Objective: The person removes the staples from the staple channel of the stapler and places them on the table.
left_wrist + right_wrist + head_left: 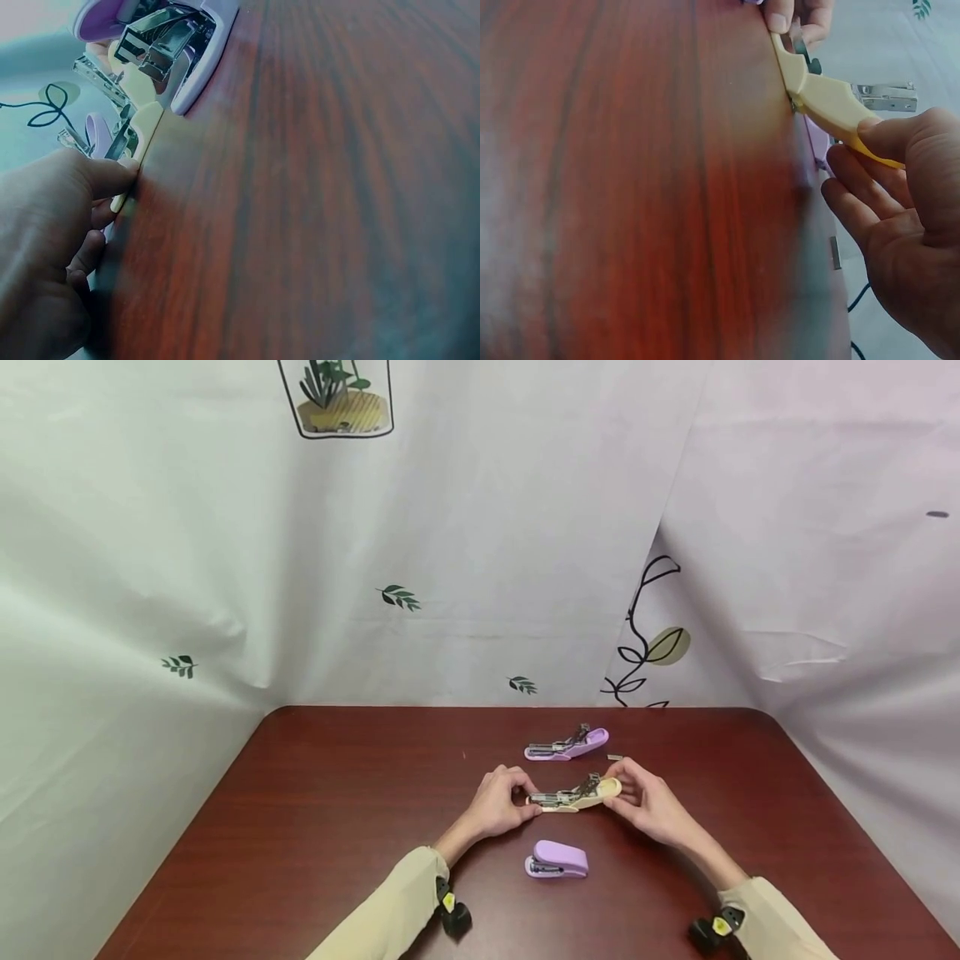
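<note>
A pale yellow stapler (589, 802), swung wide open with its metal parts exposed, lies between both hands. My left hand (495, 802) pinches its left end low at the table, thumb in front. At the other end, my right hand (652, 803) holds the rounded cover between thumb and fingers. In the right wrist view, the thumb presses on the yellow cover (832, 109), which slants up from the table. Behind it lies a purple stapler (597, 740), also opened out. Closer to me stands a second purple stapler (564, 855), its top folded down over its base.
A small staple strip (615, 757) lies beyond the right hand, by the opened purple stapler. The dark red wooden table (337, 785) ends at the back against a pale patterned curtain (465, 527), which also hangs at both sides.
</note>
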A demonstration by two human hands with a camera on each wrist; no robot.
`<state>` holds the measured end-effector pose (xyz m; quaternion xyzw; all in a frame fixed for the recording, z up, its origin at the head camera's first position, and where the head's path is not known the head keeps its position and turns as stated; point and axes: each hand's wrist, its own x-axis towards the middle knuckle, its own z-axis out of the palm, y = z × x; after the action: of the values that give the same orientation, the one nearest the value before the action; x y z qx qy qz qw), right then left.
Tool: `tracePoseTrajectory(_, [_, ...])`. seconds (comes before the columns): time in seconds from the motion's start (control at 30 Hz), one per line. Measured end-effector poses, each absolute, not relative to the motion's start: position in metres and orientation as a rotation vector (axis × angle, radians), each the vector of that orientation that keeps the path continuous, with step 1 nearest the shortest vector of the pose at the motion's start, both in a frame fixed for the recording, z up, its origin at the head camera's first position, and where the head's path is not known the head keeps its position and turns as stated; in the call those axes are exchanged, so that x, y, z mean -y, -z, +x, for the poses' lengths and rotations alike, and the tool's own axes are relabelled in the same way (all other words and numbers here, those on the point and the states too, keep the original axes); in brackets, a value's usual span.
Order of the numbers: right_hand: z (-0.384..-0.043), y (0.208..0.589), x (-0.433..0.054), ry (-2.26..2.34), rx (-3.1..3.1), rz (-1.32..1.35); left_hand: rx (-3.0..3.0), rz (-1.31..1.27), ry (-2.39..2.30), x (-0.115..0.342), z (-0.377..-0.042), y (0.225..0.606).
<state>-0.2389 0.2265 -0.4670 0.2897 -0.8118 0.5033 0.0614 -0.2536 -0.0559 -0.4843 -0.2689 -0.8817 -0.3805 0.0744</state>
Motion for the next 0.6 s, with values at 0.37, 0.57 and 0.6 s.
tracePoseTrajectory(0.37, [-0.227,0.456,-0.216,-1.166,2.292,0.764,2.648,-0.829,1.120,0.056,-0.254,0.485])
tracePoseTrajectory(0.57, [-0.213,0.444,-0.191,-1.301,2.212,0.695,2.640,-0.826,1.116,0.056,-0.255,0.487])
tracePoseTrajectory(0.6, [-0.210,0.443,-0.187,-1.382,2.249,0.688,2.646,-0.823,1.116,0.055,-0.255,0.487])
